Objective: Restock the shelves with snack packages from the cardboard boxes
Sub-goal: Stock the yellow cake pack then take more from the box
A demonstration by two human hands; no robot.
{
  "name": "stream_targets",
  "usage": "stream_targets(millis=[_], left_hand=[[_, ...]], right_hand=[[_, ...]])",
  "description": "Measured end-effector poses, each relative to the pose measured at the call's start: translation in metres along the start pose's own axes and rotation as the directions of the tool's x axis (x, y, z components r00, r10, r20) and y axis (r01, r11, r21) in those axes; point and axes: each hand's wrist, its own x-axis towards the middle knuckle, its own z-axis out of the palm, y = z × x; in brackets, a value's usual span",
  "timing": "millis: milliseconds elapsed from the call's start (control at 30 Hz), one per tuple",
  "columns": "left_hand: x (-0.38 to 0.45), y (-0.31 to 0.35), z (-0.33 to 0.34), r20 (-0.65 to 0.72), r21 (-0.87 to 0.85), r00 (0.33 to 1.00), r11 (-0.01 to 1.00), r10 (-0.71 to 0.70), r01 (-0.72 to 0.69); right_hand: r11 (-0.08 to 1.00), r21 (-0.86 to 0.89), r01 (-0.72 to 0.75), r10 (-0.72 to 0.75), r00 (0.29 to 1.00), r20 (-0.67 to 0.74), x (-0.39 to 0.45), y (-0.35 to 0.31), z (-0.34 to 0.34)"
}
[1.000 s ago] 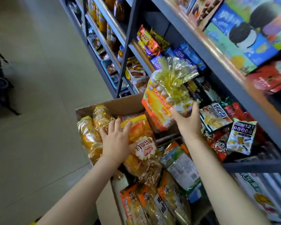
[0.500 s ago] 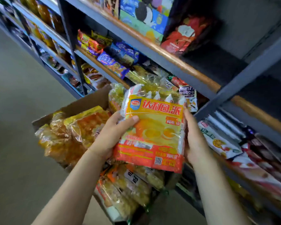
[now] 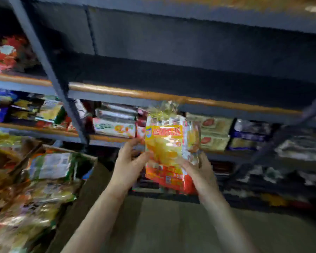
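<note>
Both hands on one snack bag (image 3: 167,145). My left hand (image 3: 127,166) holds its left edge, thumb on the front, fingers curled behind. My right hand (image 3: 199,172) grips the lower right side, thumb across the front. So both grips hold the bag; neither is free. Bag is upright, yellow-orange front with a red band at the bottom, clear crinkled top pointing up. It's in the air in front of the shelves (image 3: 153,96), top just under the wooden front edge of a shelf, level with the stocked row of packets (image 3: 115,125). Not resting on anything. Cardboard box (image 3: 88,179) at lower left, packed with more snack bags (image 3: 49,166). Frame is blurred, print unreadable.
</note>
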Motion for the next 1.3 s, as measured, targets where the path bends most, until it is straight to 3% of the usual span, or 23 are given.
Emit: stream_targets(millis=[100,167,267,333,400,500,567,700,800,900,1067,1200,1300], left_hand=[[-0.041,0.032,0.116,0.366,-0.017,0.927,0.996,0.085,-0.084],[-0.065,0.055,0.18,0.482,-0.103,0.869,0.992,0.112,-0.07],[-0.087,0.087,0.247,0.472,-0.321,0.868,0.947,0.151,0.01],[-0.098,0.103,0.279,0.497,-0.422,0.863,0.893,0.085,0.154],[-0.102,0.107,0.306,0.536,-0.433,0.841,0.834,-0.066,0.341],[-0.107,0.101,0.346,0.6,-0.359,0.771,0.788,-0.215,0.499],[-0.11,0.096,0.375,0.633,-0.305,0.731,0.786,-0.255,0.537],[-0.107,0.081,0.438,0.674,-0.229,0.685,0.804,-0.276,0.549],[-0.1,0.067,0.487,0.693,-0.203,0.665,0.81,-0.279,0.551],[-0.088,0.057,0.54,0.739,-0.18,0.614,0.796,-0.279,0.578],[-0.068,0.073,0.637,0.745,-0.07,0.607,0.872,-0.277,0.484],[-0.047,0.098,0.701,0.662,0.034,0.737,0.988,-0.135,0.15],[-0.045,0.119,0.742,0.66,0.025,0.751,0.999,-0.042,0.034]], right_hand=[[0.981,-0.096,0.17,-0.184,0.97,-0.161,-0.024,-0.028,-0.095],[0.951,-0.172,0.257,-0.28,0.952,-0.127,-0.048,-0.045,-0.145],[0.903,-0.259,0.342,-0.363,0.931,-0.036,-0.08,-0.061,-0.205],[0.873,-0.312,0.376,-0.406,0.913,-0.035,-0.094,-0.069,-0.245],[0.863,-0.342,0.373,-0.431,0.896,-0.11,-0.104,-0.073,-0.285],[0.779,-0.543,0.315,-0.538,0.781,-0.318,-0.106,-0.063,-0.344],[0.82,-0.518,0.244,-0.495,0.758,-0.426,-0.105,-0.051,-0.378],[0.971,-0.152,0.184,-0.236,0.839,-0.491,-0.098,-0.029,-0.43],[0.994,0.003,0.106,-0.089,0.857,-0.508,-0.079,-0.009,-0.472],[0.997,0.081,0.006,0.04,0.832,-0.554,-0.054,-0.002,-0.516],[0.978,0.206,0.019,0.115,0.777,-0.619,-0.006,-0.014,-0.597],[0.964,0.242,0.107,0.088,0.733,-0.674,0.017,-0.043,-0.653],[0.952,0.249,0.18,0.061,0.684,-0.726,0.028,-0.059,-0.696]])
